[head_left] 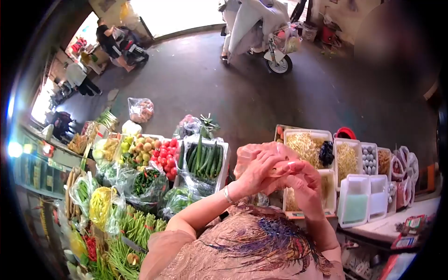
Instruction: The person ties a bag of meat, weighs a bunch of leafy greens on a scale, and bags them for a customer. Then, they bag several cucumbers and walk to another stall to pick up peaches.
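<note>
My two hands meet in front of my chest, fingers bent and pressed together. My left hand (262,173), with a bracelet at the wrist, pinches a thin, see-through pinkish plastic bag (246,156). Against it my right hand (303,181) closes its fingers on the bag's near side. What the bag contains, if anything, I cannot make out. Beyond my left hand lies a white crate of cucumbers (200,158). Behind and right of my hands stand a tray of bean sprouts (305,145) and a dark plastic bag (326,154).
Tomatoes (166,156), bagged greens (147,182) and long green beans (135,233) cover the left side. Trays of eggs (369,158) and a white tub with a green bottom (353,200) stand right. A covered scooter (261,32) and several people are across the floor.
</note>
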The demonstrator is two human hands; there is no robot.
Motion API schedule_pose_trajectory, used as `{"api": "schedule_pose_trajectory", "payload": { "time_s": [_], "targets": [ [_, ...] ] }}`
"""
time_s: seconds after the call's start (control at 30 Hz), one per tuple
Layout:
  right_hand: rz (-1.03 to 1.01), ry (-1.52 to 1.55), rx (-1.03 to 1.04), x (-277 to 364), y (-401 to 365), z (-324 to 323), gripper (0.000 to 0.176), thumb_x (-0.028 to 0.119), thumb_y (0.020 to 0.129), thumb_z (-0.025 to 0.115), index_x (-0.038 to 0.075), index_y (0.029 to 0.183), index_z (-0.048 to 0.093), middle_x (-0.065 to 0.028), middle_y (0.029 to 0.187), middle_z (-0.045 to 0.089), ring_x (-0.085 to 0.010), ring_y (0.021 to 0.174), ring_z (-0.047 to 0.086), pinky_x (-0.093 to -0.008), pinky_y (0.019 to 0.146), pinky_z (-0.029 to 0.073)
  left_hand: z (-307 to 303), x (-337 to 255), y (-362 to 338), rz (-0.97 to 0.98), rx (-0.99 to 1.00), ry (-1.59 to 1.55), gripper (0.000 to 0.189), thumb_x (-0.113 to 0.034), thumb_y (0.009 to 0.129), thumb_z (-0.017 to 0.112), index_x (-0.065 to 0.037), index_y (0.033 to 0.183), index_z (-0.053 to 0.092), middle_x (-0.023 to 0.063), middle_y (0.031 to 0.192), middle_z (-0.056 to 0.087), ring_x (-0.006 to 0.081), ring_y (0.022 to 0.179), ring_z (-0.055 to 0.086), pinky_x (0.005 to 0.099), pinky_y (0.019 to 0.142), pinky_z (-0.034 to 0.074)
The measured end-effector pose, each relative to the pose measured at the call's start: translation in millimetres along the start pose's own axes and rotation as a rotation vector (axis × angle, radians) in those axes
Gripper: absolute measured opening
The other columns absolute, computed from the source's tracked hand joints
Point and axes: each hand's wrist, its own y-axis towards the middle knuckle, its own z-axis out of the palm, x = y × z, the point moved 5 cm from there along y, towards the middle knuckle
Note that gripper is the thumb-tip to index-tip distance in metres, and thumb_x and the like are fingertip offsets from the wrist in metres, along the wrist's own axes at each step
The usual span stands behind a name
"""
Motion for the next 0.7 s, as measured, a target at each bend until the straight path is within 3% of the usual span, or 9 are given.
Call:
{"api": "schedule_pose_trajectory", "payload": {
  "time_s": [0.13, 0.2, 0.27, 0.33, 0.4, 0.47, 0.53, 0.67, 0.7],
  "targets": [
    [0.046, 0.070, 0.035, -61, 83, -4, 0.014, 0.000, 0.089, 0.055, -0.001, 0.102, 0.058, -0.0052, 0.100, 0.062, -0.0120, 0.095, 0.058, -0.0242, 0.083, 0.047, -23, 72, 16, -0.067, -0.120, -0.384, 0.037, -0.011, 0.085, 0.057, -0.003, 0.121, 0.054, 0.0146, 0.109, 0.060, 0.0305, 0.108, 0.055, 0.0402, 0.094, 0.042],
    [0.164, 0.133, 0.053, -97, 124, -3, 0.012, 0.004, 0.090, 0.056, -0.001, 0.101, 0.059, -0.0047, 0.095, 0.063, -0.0107, 0.090, 0.059, -0.0227, 0.078, 0.048, 12, 151, -4, -0.551, -0.097, -1.110, 0.035, -0.010, 0.091, 0.050, -0.001, 0.124, 0.053, 0.0165, 0.117, 0.059, 0.0299, 0.113, 0.054, 0.0404, 0.098, 0.041],
    [0.309, 0.004, 0.019, -109, 160, 2, 0.012, -0.002, 0.087, 0.053, -0.002, 0.098, 0.058, -0.0077, 0.091, 0.063, -0.0144, 0.082, 0.060, -0.0276, 0.079, 0.049, -5, 183, 1, -0.381, -0.045, -0.899, 0.035, -0.007, 0.092, 0.045, 0.000, 0.127, 0.051, 0.0174, 0.125, 0.056, 0.0303, 0.117, 0.053, 0.0392, 0.100, 0.041],
    [0.290, -0.040, 0.043, -129, 215, -2, 0.013, -0.005, 0.085, 0.055, -0.002, 0.097, 0.058, -0.0065, 0.090, 0.064, -0.0130, 0.081, 0.060, -0.0266, 0.077, 0.049, -48, 201, 41, -0.422, 0.145, -0.294, 0.034, -0.012, 0.096, 0.044, -0.001, 0.128, 0.050, 0.0113, 0.111, 0.062, 0.0175, 0.097, 0.058, 0.0325, 0.084, 0.046],
    [0.211, -0.212, 0.008, -131, 249, -11, 0.014, -0.005, 0.083, 0.057, -0.002, 0.096, 0.058, -0.0053, 0.089, 0.064, -0.0116, 0.080, 0.060, -0.0241, 0.076, 0.049, -27, 248, 42, -0.498, -0.077, -1.058, 0.035, -0.016, 0.097, 0.043, -0.002, 0.129, 0.050, 0.0088, 0.103, 0.062, 0.0132, 0.089, 0.055, 0.0295, 0.078, 0.045],
    [0.135, -0.301, 0.021, -130, 288, -33, 0.007, -0.003, 0.085, 0.058, 0.000, 0.091, 0.059, -0.0024, 0.084, 0.062, -0.0086, 0.075, 0.058, -0.0194, 0.067, 0.046, -78, 251, 85, 0.021, -0.375, -0.187, 0.036, -0.017, 0.099, 0.044, -0.003, 0.132, 0.048, 0.0055, 0.106, 0.061, 0.0122, 0.085, 0.055, 0.0284, 0.076, 0.046],
    [0.108, -0.365, -0.081, -135, 324, -54, 0.004, -0.003, 0.085, 0.059, 0.001, 0.088, 0.059, -0.0016, 0.081, 0.061, -0.0077, 0.073, 0.057, -0.0200, 0.066, 0.045, -96, 274, 103, -0.607, -0.238, -0.505, 0.040, -0.019, 0.098, 0.048, -0.005, 0.135, 0.044, 0.0050, 0.117, 0.060, 0.0125, 0.097, 0.057, 0.0276, 0.084, 0.045],
    [-0.099, -0.674, 0.233, -147, 407, -48, 0.009, -0.006, 0.078, 0.064, 0.001, 0.082, 0.061, -0.0051, 0.081, 0.058, -0.0152, 0.073, 0.056, -0.0243, 0.067, 0.044, -83, 348, 132, -0.841, -0.488, -1.223, 0.041, -0.014, 0.092, 0.059, -0.005, 0.130, 0.047, 0.0056, 0.127, 0.053, 0.0130, 0.109, 0.053, 0.0268, 0.089, 0.044],
    [-0.193, -0.736, 0.316, -143, 428, -39, 0.010, -0.004, 0.074, 0.067, 0.002, 0.080, 0.061, -0.0073, 0.081, 0.057, -0.0199, 0.075, 0.056, -0.0277, 0.068, 0.045, -89, 360, 147, -0.618, -0.578, -1.159, 0.041, -0.009, 0.088, 0.064, -0.005, 0.125, 0.047, 0.0062, 0.130, 0.050, 0.0134, 0.111, 0.051, 0.0273, 0.091, 0.044]
  ]
}}
